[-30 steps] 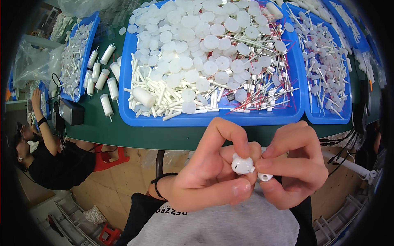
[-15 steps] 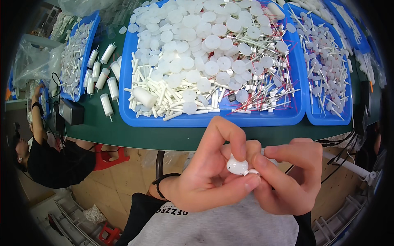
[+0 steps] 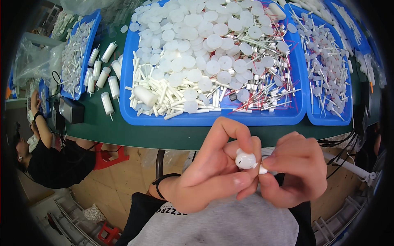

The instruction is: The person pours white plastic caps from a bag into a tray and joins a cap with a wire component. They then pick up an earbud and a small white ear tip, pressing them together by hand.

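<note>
Over my lap, just in front of the table edge, both hands are close together. My left hand is closed, its curled fingers and thumb around a glossy white earbud with a small dark slot on its rounded head. Beside it my right hand pinches a small white piece between thumb and fingers. Fingers hide where the two white parts meet, so I cannot tell whether they are joined.
A large blue tray of translucent discs, white tubes and red-wired parts lies on the green table. Another blue tray stands right. Several white cylinders and a dark box are left. A co-worker sits far left.
The earbud has shifted slightly right and turned in my left hand. My right hand has moved a little right, its fingers now curled tighter around the small white piece.
</note>
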Available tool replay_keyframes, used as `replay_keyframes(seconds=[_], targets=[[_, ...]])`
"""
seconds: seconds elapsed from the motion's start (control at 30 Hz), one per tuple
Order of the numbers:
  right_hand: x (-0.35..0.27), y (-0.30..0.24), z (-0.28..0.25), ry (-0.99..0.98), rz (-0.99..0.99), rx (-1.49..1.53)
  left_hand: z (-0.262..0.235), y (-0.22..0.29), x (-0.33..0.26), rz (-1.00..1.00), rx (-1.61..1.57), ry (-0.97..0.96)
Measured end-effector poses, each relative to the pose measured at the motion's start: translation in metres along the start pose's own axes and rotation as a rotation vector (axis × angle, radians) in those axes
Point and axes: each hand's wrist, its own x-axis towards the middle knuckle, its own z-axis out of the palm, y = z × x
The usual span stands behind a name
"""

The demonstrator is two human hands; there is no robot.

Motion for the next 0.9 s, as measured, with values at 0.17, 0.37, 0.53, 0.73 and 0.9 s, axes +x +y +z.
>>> replay_keyframes(seconds=[0.17, 0.37, 0.53, 0.73, 0.9], targets=[[-0.006, 0.012, -0.007, -0.058, 0.156, 0.308, -0.004, 0.0, -0.005, -0.047, -0.007, -0.024], [-0.012, 0.016, -0.005, 0.052, 0.505, 0.984, -0.006, -0.001, -0.002, 0.056, 0.162, -0.178], [-0.012, 0.018, -0.007, 0.053, 0.518, 1.021, -0.014, 0.006, 0.0, 0.025, 0.212, -0.252], [-0.009, 0.018, -0.005, -0.024, 0.407, 0.827, -0.016, 0.005, 0.004, 0.2, 0.418, -0.23], [-0.009, 0.017, -0.005, -0.027, 0.382, 0.795, -0.014, 0.004, 0.002, 0.202, 0.398, -0.187]])
